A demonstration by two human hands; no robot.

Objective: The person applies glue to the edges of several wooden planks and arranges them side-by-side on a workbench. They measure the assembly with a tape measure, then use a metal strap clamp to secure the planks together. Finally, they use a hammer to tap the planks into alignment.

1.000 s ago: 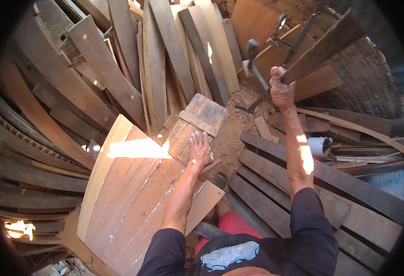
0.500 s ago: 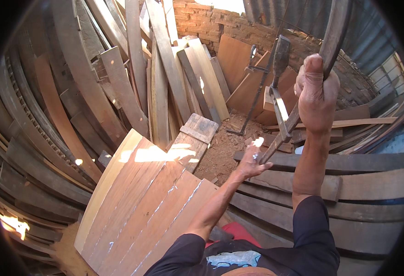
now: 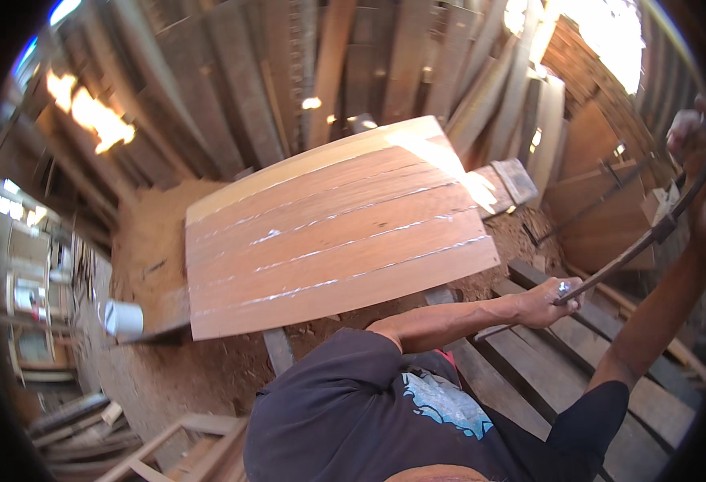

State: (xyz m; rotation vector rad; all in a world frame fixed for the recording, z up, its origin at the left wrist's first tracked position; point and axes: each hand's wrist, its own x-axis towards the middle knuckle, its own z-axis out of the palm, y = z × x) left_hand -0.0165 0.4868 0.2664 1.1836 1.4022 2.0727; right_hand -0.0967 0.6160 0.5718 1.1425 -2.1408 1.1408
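Note:
My left hand (image 3: 547,304) is closed around the lower part of a long bar clamp (image 3: 632,251), to the right of my body. Its bar rises toward the far right, with a sliding jaw partway along. Up at the right rim, blurred and partly dark, my right hand (image 3: 694,157) grips the clamp's upper part. To the left of both hands lies a wide wooden panel (image 3: 337,233) of several boards side by side, with white glue-like streaks along the seams. Neither hand touches the panel.
Tall planks (image 3: 353,72) lean along the far side. A short board (image 3: 504,186) juts from under the panel's right end. Another bar clamp (image 3: 586,205) leans near the brick wall. Stacked planks (image 3: 578,361) lie at right. A white bucket (image 3: 123,319) stands left; a wooden frame (image 3: 176,450) lies lower left.
My view has swung left, so the panel now sits mid-picture and the clamp near the right rim. The fingers of my left hand, stretched out beside the bar before, have closed on it.

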